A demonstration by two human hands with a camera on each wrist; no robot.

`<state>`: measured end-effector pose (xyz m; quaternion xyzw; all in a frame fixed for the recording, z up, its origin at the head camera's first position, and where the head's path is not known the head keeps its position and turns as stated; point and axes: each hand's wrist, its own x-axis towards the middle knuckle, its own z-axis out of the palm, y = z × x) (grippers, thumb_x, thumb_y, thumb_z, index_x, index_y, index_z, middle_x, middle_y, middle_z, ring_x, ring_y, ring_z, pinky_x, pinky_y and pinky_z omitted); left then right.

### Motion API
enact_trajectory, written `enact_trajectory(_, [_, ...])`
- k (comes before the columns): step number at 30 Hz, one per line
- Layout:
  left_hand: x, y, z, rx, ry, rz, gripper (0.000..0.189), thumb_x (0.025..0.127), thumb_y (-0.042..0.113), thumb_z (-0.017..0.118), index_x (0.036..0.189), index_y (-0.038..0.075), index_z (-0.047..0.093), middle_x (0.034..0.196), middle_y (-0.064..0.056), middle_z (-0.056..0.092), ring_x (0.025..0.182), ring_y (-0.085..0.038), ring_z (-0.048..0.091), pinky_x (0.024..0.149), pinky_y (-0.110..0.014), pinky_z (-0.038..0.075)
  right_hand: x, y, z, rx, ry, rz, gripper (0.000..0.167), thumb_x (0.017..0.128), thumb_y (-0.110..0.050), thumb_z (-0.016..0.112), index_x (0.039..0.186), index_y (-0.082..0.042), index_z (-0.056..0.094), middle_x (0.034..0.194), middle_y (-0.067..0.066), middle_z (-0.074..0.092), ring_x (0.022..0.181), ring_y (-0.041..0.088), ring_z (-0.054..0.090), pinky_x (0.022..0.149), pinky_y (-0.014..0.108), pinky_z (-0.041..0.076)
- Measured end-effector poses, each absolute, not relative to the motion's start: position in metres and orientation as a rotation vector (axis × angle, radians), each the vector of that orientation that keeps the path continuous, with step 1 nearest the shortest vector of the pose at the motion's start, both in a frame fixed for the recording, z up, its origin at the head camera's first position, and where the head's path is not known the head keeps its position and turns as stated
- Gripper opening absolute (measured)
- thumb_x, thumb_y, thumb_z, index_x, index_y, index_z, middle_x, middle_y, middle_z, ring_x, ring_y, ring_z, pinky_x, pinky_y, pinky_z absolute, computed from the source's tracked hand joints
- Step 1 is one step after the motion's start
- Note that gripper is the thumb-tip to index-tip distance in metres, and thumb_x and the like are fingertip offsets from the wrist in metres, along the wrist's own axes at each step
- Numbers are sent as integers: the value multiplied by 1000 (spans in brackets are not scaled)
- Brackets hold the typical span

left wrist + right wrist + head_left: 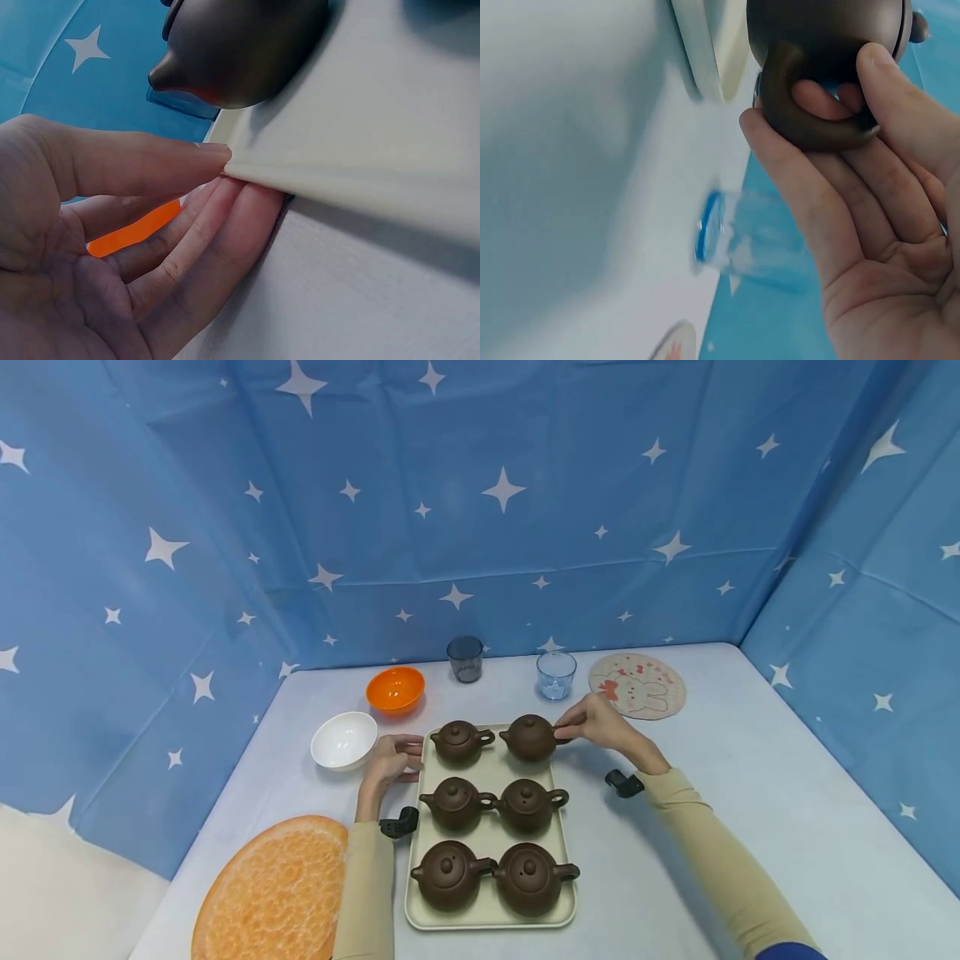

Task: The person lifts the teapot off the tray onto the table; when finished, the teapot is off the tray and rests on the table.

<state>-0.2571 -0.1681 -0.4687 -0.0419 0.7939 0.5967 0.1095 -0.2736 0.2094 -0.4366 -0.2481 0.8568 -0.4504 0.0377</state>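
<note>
A cream rectangular tray point(491, 917) carries several dark brown teapots in pairs, in three rows. At its left edge my left hand point(390, 758) pinches the rim; the left wrist view shows the thumb point(150, 163) on top and fingers underneath. My right hand point(596, 724) holds the back right teapot point(531, 737) by its handle. In the right wrist view the thumb presses near the top of the curved handle point(787, 112), with fingers around and under it. The back left teapot point(457, 742) sits closest to my left hand, its spout toward the left.
Beyond the tray stand an orange bowl point(395, 691), a dark glass point(466, 658) and a clear bluish glass point(556, 675). A white bowl point(343, 741) is left of my left hand. A round rabbit mat point(637, 687) lies back right, an orange round mat point(277, 893) front left.
</note>
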Motion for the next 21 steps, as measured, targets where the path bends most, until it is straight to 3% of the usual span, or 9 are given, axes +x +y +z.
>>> enact_trajectory(7, [-260,-166,-470,-192,2327,1727,50,76,-14,58,125,-6,57,111,-25,64,77,-17,64,60,-33,60,-275,244,-431,-768,2640,-1414,12,81,-1,72,91,6,75,82,19,72,74,28,71,65,24,56])
enact_trajectory(14, [-261,-166,-469,-195,2328,1727,50,76,-14,58,125,-5,58,110,-24,65,76,-15,64,59,-32,60,-272,284,-425,-696,2664,-1421,12,81,-4,73,90,5,75,82,17,73,72,16,70,63,23,54])
enact_trajectory(21, [-262,-168,-473,-191,2332,1717,49,77,-14,57,125,-5,58,111,-24,64,76,-16,64,61,-33,60,-266,313,-421,-623,2683,-1367,17,82,-6,73,93,7,74,86,19,73,73,13,68,64,25,54])
